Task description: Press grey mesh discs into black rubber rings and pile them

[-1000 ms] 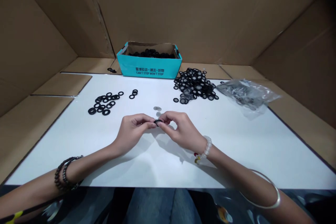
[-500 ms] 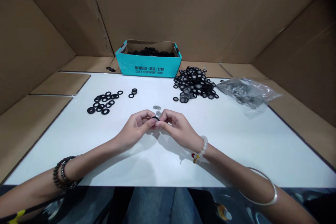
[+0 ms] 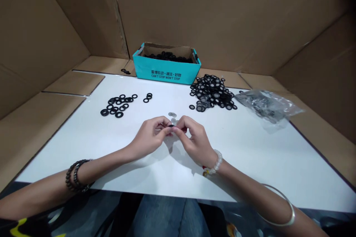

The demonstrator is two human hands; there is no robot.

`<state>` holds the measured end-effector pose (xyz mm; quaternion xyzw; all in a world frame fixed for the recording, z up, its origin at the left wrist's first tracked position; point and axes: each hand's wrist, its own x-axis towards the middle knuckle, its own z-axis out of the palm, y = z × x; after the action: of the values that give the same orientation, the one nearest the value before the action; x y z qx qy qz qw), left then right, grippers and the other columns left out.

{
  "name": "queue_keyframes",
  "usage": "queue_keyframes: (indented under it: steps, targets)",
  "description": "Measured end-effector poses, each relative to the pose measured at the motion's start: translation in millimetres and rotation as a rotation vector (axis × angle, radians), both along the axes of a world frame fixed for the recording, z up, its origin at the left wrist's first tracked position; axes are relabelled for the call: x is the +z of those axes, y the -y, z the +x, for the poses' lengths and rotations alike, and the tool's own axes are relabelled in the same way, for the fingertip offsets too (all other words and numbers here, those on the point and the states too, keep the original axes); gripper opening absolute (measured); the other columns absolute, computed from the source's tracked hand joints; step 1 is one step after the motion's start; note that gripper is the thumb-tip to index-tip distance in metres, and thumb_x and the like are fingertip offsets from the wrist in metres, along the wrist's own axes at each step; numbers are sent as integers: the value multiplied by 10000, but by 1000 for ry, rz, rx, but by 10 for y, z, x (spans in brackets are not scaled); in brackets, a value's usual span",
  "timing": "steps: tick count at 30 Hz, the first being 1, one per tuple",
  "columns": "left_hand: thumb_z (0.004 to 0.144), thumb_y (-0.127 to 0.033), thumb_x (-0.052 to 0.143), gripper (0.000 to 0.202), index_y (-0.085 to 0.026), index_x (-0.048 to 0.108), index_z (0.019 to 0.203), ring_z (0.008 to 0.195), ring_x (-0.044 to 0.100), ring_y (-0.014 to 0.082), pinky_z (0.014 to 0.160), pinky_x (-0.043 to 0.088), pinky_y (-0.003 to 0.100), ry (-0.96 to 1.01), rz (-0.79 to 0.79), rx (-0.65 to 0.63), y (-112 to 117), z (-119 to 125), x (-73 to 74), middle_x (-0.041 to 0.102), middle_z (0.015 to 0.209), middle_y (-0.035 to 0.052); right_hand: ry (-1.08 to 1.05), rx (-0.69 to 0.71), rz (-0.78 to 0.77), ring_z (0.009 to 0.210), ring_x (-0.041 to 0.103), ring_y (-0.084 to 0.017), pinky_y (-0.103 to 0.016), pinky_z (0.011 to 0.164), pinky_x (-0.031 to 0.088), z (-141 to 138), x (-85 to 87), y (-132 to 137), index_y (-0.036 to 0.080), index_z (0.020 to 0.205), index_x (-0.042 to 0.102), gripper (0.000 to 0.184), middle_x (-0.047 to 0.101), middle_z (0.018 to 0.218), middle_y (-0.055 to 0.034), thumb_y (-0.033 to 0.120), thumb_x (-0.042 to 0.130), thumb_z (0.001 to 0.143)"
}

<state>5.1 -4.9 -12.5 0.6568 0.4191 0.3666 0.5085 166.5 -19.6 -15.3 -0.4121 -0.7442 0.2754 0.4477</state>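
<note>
Over the middle of the white table, my left hand point(image 3: 155, 132) and my right hand point(image 3: 193, 139) meet at the fingertips. Both are closed in a pinch on one small black ring point(image 3: 171, 126), mostly covered by the fingers and seen nearly edge-on. Just beyond the fingertips lie a few small grey discs point(image 3: 172, 114) on the table. Loose black rings point(image 3: 119, 114) are scattered to the left of my hands. To the right, farther back, is a heap of black rings with grey centres point(image 3: 214, 90).
A turquoise box point(image 3: 167, 72) full of black pieces stands at the back. At the right lies a clear plastic bag point(image 3: 269, 105) with grey discs inside. Cardboard walls point(image 3: 222, 18) enclose the white table point(image 3: 244, 155) at the back and sides.
The whole view has shifted and tilted slightly. The ring between my fingertips has turned from showing its face to nearly edge-on; both hands still grip it.
</note>
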Motion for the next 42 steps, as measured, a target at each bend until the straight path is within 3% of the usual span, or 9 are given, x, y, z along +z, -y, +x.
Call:
queue_keyframes:
  steps: [7, 13, 19, 24, 29, 33, 39, 42]
  targets:
    - [809, -228, 575, 78, -154, 565, 788, 736, 622, 155, 695, 496, 271, 93, 11, 127, 11, -3, 29, 609, 745, 21, -32, -59, -54, 585, 430, -115, -260, 565, 356, -52, -6, 35, 194, 668, 426, 210, 474, 615, 22, 201, 494, 866]
    - [774, -288, 631, 158, -135, 592, 777, 706, 606, 147, 669, 492, 271, 63, -132, -66, -63, -62, 13, 610, 755, 28, 94, 38, -191, 569, 443, -111, -244, 536, 339, 52, 22, -44, 181, 676, 477, 202, 510, 613, 21, 238, 516, 866]
    - [777, -295, 617, 165, -133, 604, 807, 686, 583, 135, 648, 481, 261, 39, -177, -159, -99, -69, 51, 601, 754, 25, 264, 108, -113, 610, 428, -117, -245, 585, 335, 100, 16, -87, 192, 695, 425, 205, 463, 657, 19, 200, 455, 898]
    - [756, -229, 608, 93, -139, 587, 750, 605, 580, 123, 608, 464, 256, 35, -112, -44, -70, -41, 63, 591, 671, 4, 256, 125, -3, 606, 408, -127, -263, 607, 341, 55, 7, -52, 203, 678, 388, 228, 431, 652, 16, 177, 409, 904]
    - [723, -241, 645, 112, -141, 594, 710, 584, 582, 129, 590, 468, 260, 61, -99, 5, -67, -42, 80, 601, 629, 7, 206, 116, -3, 597, 407, -124, -266, 610, 345, 48, 21, -46, 197, 674, 423, 220, 429, 629, 22, 192, 430, 894]
    - [702, -273, 689, 151, -136, 625, 700, 595, 582, 123, 585, 467, 242, 116, -172, -42, -81, -68, 95, 617, 614, 8, 130, 141, -131, 590, 400, -114, -256, 586, 330, 95, 38, -82, 181, 688, 484, 229, 426, 604, 28, 267, 446, 897]
    - [651, -358, 758, 257, -137, 673, 752, 573, 605, 124, 517, 440, 212, 197, -452, -100, -90, -97, 90, 666, 628, 38, -242, 342, -566, 532, 376, -84, -224, 497, 307, 139, -8, -138, 177, 720, 503, 383, 470, 629, 27, 544, 514, 829]
    - [655, -375, 760, 265, -137, 686, 745, 552, 592, 110, 509, 432, 204, 240, -501, -114, -87, -105, 73, 675, 627, 42, -365, 353, -668, 512, 349, -73, -214, 470, 285, 124, -61, -138, 181, 716, 490, 412, 445, 616, 40, 580, 568, 779]
